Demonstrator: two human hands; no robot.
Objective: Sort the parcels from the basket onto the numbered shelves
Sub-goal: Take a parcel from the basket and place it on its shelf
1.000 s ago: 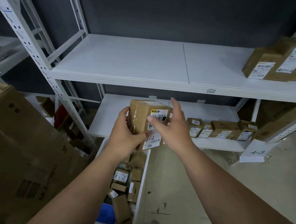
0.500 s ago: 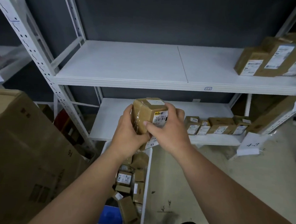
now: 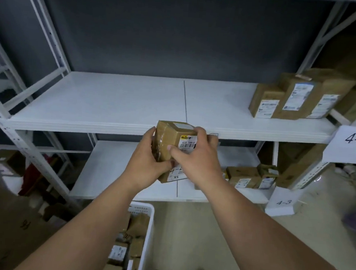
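Gripping from the left, the left hand (image 3: pixel 147 164) cups the small brown parcel (image 3: pixel 173 147) while the right hand (image 3: pixel 194 157) wraps its fingers over the labelled face, both curled tight, likely to steady it at the front edge of the shelf (image 3: pixel 112 102) tagged 4-2 (image 3: pixel 354 138). Below, the white basket (image 3: pixel 146 212) holds several more parcels, too jumbled to count; one in hand, three stacked parcels (image 3: pixel 291 98) sit at that shelf's right end.
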